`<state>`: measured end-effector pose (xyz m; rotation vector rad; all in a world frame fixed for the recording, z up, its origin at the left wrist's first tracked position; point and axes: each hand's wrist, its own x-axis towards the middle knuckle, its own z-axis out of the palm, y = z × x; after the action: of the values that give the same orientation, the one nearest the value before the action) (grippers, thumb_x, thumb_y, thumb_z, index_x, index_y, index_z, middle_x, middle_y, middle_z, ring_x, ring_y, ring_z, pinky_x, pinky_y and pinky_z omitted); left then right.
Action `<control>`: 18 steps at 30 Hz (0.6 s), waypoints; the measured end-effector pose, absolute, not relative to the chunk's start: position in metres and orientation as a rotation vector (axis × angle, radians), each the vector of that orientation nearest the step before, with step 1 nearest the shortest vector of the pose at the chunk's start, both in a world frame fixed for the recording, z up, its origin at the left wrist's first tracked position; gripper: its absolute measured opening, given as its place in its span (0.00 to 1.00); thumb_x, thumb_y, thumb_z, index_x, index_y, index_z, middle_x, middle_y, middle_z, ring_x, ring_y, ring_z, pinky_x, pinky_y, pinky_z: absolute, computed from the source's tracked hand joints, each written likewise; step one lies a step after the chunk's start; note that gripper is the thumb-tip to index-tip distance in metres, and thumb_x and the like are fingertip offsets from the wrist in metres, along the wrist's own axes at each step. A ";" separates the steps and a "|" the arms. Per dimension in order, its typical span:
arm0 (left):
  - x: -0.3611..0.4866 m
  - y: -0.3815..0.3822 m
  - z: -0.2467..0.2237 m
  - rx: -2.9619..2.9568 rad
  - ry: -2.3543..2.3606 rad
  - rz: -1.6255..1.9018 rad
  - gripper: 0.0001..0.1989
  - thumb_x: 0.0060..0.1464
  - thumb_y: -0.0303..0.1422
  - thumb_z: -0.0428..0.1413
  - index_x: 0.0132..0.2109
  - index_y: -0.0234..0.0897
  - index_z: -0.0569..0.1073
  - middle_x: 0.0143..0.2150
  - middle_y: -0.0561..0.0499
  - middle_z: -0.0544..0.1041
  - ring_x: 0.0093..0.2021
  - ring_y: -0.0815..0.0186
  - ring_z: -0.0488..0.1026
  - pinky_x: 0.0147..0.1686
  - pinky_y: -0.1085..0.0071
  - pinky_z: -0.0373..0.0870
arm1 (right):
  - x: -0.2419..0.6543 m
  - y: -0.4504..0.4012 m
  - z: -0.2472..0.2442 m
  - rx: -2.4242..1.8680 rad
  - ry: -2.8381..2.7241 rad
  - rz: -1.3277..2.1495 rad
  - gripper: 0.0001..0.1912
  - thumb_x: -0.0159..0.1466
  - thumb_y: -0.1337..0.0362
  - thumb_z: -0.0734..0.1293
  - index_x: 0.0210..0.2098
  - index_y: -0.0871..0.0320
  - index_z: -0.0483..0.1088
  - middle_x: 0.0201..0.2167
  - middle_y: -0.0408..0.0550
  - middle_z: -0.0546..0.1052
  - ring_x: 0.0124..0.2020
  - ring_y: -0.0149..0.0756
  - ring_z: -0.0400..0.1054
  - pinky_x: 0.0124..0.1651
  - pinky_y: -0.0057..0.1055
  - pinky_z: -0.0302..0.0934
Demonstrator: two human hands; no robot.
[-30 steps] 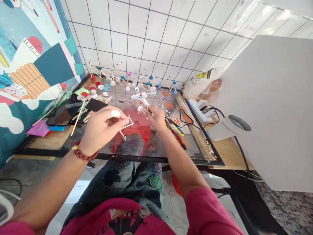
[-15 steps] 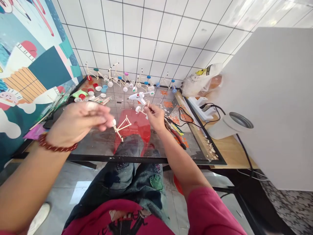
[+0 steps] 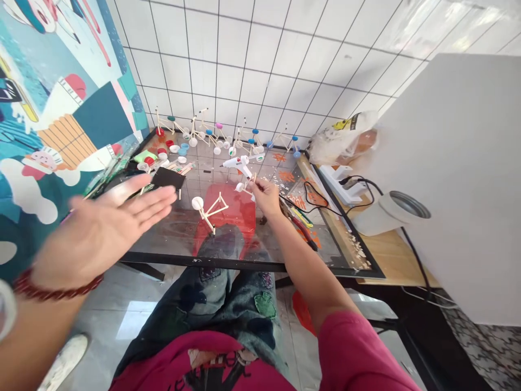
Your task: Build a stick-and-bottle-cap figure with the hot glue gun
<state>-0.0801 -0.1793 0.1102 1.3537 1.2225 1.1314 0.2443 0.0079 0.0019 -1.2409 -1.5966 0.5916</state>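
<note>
My left hand (image 3: pixel 112 231), blurred, is raised palm-up over the left side of the table, fingers spread and holding nothing. My right hand (image 3: pixel 266 196) pinches a thin wooden stick (image 3: pixel 254 177) at mid-table; a white bottle cap (image 3: pixel 240 187) is beside its fingertips. Whether stick and cap are joined, I cannot tell. Just behind lies a white glue gun (image 3: pixel 238 162), its handle close to my fingers. Between my hands stands a stick frame (image 3: pixel 214 209) with a white cap (image 3: pixel 197 203) at its left end.
Several stick-and-cap models (image 3: pixel 209 133) line the tiled wall. Loose caps (image 3: pixel 174 149) and a black square (image 3: pixel 169 178) lie at left. Pliers (image 3: pixel 305 232), a black cable (image 3: pixel 313 198) and a white power strip (image 3: pixel 342 184) are on the right, beside a white canister (image 3: pixel 391 212).
My left hand has drawn back left and turned palm-up with fingers spread, uncovering the frame's white cap and the black square. My right hand keeps its pinch. The view has shifted slightly.
</note>
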 end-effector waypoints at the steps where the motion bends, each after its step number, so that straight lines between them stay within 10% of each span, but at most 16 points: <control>1: -0.067 -0.160 0.115 1.254 1.022 1.216 0.39 0.58 0.66 0.41 0.65 0.49 0.68 0.67 0.47 0.72 0.67 0.52 0.68 0.62 0.50 0.67 | 0.243 0.008 0.002 -1.250 -1.596 0.604 0.16 0.61 0.53 0.63 0.33 0.58 0.77 0.24 0.40 0.71 0.28 0.33 0.63 0.36 0.29 0.57; 8: -0.017 -0.035 0.103 1.060 0.789 1.202 0.26 0.66 0.46 0.50 0.62 0.32 0.68 0.65 0.35 0.72 0.66 0.54 0.69 0.67 0.54 0.63 | 0.241 0.008 0.000 -1.235 -1.563 0.681 0.15 0.60 0.53 0.65 0.36 0.57 0.78 0.28 0.42 0.77 0.31 0.35 0.68 0.37 0.30 0.63; 18: 0.031 0.056 0.102 1.174 0.620 0.982 0.31 0.62 0.56 0.51 0.56 0.33 0.73 0.58 0.35 0.78 0.61 0.52 0.74 0.62 0.55 0.68 | 0.224 0.012 0.040 -1.065 -1.575 0.694 0.17 0.62 0.48 0.66 0.37 0.55 0.78 0.32 0.44 0.80 0.35 0.38 0.74 0.41 0.32 0.67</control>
<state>0.0314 0.0557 0.1022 1.1740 0.6199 0.9822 0.2242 0.0123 0.0401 -1.0654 -1.5754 0.6943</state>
